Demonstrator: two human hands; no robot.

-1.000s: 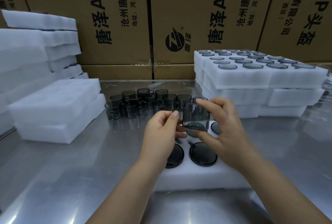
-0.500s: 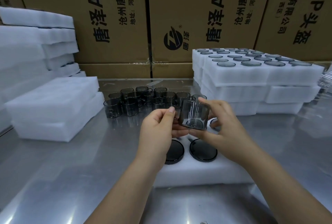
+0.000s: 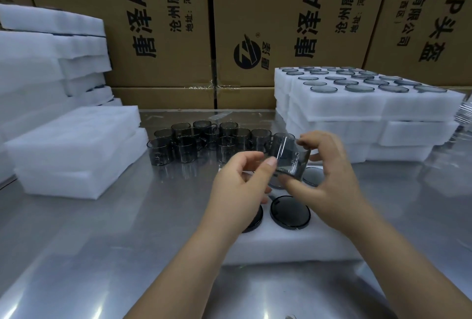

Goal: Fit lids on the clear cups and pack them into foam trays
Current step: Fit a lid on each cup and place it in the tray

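Both hands on one cup right now. It's up in the air, tipped over to one side, just above the far end of the tray in front of me. My right hand has it properly gripped, thumb under the bottom edge and fingers curled over the far side near the rim. My left hand is pinching at the cup's near left edge with the thumb tip pressed on the wall, other fingers curled in behind. Can't tell exactly what bit they're catching, it's a little blurry there. The tray lies flat on the surface and has dark round lids sitting in its holes: one in plain view, one half hidden under my left hand, and another peeking out behind my right hand. Further back there's a bunch of loose cups standing upright close together, handles pointing all over. On the right is a stack of foam trays, the top one showing rows of round tops. On the left, piles of plain foam, and cardboard boxes with printing line the back.
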